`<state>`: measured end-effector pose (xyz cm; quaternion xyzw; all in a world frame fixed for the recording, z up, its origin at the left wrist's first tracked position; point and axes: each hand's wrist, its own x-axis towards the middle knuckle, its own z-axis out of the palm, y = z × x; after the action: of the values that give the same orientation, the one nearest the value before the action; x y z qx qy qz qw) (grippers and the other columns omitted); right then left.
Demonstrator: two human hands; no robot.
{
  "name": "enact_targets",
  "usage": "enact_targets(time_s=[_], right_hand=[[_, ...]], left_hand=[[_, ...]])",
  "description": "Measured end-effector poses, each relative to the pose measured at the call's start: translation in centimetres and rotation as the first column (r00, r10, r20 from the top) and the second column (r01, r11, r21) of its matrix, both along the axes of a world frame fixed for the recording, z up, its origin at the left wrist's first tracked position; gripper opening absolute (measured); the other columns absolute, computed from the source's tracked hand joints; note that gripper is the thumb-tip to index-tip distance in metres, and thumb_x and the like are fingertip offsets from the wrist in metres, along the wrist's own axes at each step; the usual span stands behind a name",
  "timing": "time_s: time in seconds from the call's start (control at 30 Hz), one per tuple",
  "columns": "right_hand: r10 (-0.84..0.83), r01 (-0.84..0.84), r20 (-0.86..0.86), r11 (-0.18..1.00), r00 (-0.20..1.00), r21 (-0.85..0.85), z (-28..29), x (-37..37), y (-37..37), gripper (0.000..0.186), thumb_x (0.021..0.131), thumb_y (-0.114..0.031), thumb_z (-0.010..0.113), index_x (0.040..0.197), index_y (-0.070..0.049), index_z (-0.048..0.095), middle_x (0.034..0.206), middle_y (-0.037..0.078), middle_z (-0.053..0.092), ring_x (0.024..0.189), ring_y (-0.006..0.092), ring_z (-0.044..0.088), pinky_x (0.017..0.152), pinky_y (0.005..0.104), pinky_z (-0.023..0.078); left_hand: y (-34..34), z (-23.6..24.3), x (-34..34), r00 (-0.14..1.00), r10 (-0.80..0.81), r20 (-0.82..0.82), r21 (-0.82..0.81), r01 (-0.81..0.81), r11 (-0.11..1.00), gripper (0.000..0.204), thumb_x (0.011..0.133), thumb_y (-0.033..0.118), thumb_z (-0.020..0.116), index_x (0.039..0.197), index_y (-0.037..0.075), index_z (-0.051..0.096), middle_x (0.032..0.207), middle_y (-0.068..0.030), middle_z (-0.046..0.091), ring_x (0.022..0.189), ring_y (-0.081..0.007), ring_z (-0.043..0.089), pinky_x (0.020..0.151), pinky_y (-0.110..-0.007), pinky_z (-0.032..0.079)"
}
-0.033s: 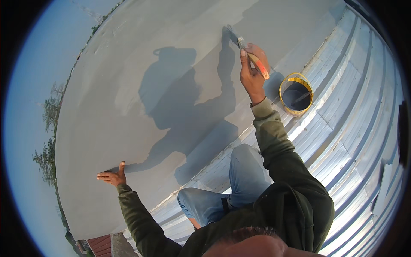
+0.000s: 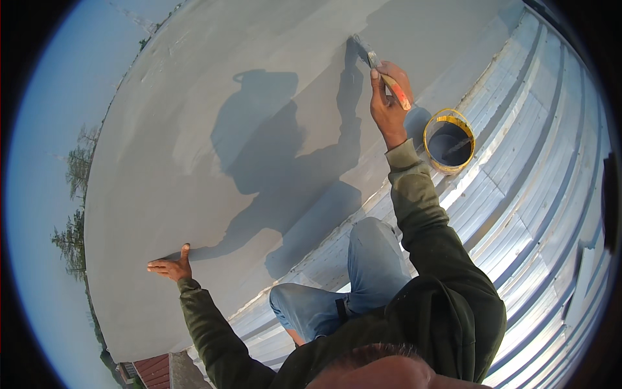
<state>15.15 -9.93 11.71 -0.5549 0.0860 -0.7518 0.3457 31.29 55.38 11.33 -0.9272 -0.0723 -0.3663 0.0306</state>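
My right hand [image 2: 391,107] grips a paintbrush [image 2: 374,60] by its wooden, red-marked handle. Its grey-coated bristles point away to the upper left and meet the smooth grey wall [image 2: 162,175]. Lower left, my left hand [image 2: 171,266] is open against the same wall, fingers stretched out and thumb apart. Just right of my right wrist stands a bucket [image 2: 446,170] with a yellow rim and dark grey paint inside. A thin handle or stick lies across the paint.
Ribbed metal roofing sheets [image 2: 518,194] spread along the right and under my bent knees [image 2: 376,253]. A loose strip [image 2: 578,288] lies on them at far right. My shadow falls over the wall. Trees [image 2: 70,243] and a red roof [image 2: 153,372] show beyond its left edge.
My right hand and the paintbrush have shifted slightly right, the bristles sliding a little along the wall. My left hand and the bucket stay practically in place.
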Motion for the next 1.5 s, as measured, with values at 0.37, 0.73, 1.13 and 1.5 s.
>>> enact_targets(time_s=[0.37,0.73,1.13,1.5], right_hand=[[0.492,-0.529,-0.202,0.818,0.847,-0.228,-3.1,1.5,16.2,0.024,0.073,0.002,0.072,0.093,-0.008,0.063,0.101,0.01,0.061,0.095,0.0283,0.063,0.074,0.0338,0.054],[-0.15,0.143,-0.06,0.985,0.987,-0.099,-2.2,0.7,-6.7,0.012,0.082,-0.001,0.067,0.092,-0.006,0.063,0.091,0.008,0.064,0.078,0.0233,0.062,0.066,0.0307,0.05],[0.329,-0.335,0.059,0.93,0.942,0.155,-2.1,0.3,-9.4,0.012,0.089,-0.009,0.066,0.096,0.0,0.061,0.093,0.005,0.064,0.081,0.0115,0.059,0.074,0.0256,0.048],[0.371,-0.392,-0.174,0.913,0.912,-0.11,-2.8,-1.7,2.2,0.011,0.081,-0.003,0.067,0.088,-0.009,0.062,0.09,0.007,0.064,0.085,0.0242,0.062,0.071,0.0345,0.05]], left_hand=[[0.7,0.7,0.6,1.0,0.008,-0.022,0.029,-0.008,1.0,0.154,0.047,0.092,0.053,0.139,-0.018,-0.004,0.147,-0.0375,0.003,0.141,-0.0449,0.001,0.113,-0.051,0.018],[-0.2,0.7,0.3,0.999,-0.042,-0.012,-0.082,0.041,0.996,0.159,0.041,0.09,0.059,0.14,-0.014,-0.009,0.147,-0.0373,-0.004,0.141,-0.0453,-0.002,0.113,-0.051,0.017],[3.2,0.7,1.3,0.998,0.033,0.045,0.019,-0.034,0.999,0.157,0.043,0.09,0.059,0.142,-0.012,-0.007,0.147,-0.0375,-0.002,0.141,-0.0465,0.002,0.113,-0.05,0.019],[1.7,0.8,0.6,0.999,0.032,0.01,-0.046,-0.031,0.998,0.155,0.045,0.087,0.062,0.143,-0.01,-0.007,0.149,-0.0352,-0.004,0.141,-0.0445,0.001,0.113,-0.051,0.019]])
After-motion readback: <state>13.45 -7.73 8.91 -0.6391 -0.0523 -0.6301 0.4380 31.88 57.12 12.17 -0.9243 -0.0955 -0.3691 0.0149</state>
